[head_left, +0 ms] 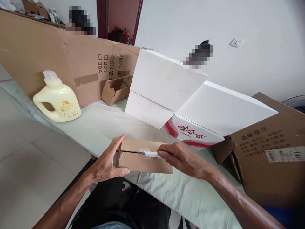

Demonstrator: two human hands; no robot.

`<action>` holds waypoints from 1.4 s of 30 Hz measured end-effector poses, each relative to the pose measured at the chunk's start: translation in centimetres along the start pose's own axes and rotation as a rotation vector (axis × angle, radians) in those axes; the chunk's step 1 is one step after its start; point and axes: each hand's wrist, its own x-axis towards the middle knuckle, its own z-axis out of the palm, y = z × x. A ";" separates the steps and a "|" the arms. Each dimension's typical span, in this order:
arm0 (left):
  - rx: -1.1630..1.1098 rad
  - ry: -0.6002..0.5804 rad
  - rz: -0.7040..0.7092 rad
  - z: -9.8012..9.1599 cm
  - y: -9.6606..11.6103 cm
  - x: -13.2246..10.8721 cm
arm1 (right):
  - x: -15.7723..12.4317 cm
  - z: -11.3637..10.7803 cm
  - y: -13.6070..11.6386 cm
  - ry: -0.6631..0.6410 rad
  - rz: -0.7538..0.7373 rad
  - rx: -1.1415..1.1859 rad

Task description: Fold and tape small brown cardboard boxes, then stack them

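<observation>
In front of me, at the table's near edge, is a small brown cardboard box (135, 163), its top flaps meeting along a lengthwise seam. My left hand (107, 162) grips the box's left end, thumb on the near side and fingers at the far side. A piece of clear tape (144, 149) crosses the seam near the middle. My right hand (179, 157) is closed around a white-handled knife (152, 154), whose tip points left into the seam at the tape. The fingers cover the rest of its handle.
A yellow detergent jug (63, 101) stands at the left on the cloth-covered table (100, 119). Behind are an open small carton (116, 92), a large brown carton (88, 63) and white boxes (164, 81). Another carton (269, 159) stands right. Two people's heads show, blurred, beyond the boxes.
</observation>
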 end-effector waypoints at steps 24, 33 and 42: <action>-0.033 0.005 0.023 -0.2 -0.4 0.5 | 0.0 1.1 -1.1 0.295 -0.294 -0.330; -0.019 -0.013 0.009 -0.4 0.0 0.5 | 1.0 1.0 -1.8 0.314 -0.411 -0.468; -0.008 0.007 0.024 -0.2 -0.5 0.6 | 1.3 1.2 -1.5 0.345 -0.442 -0.593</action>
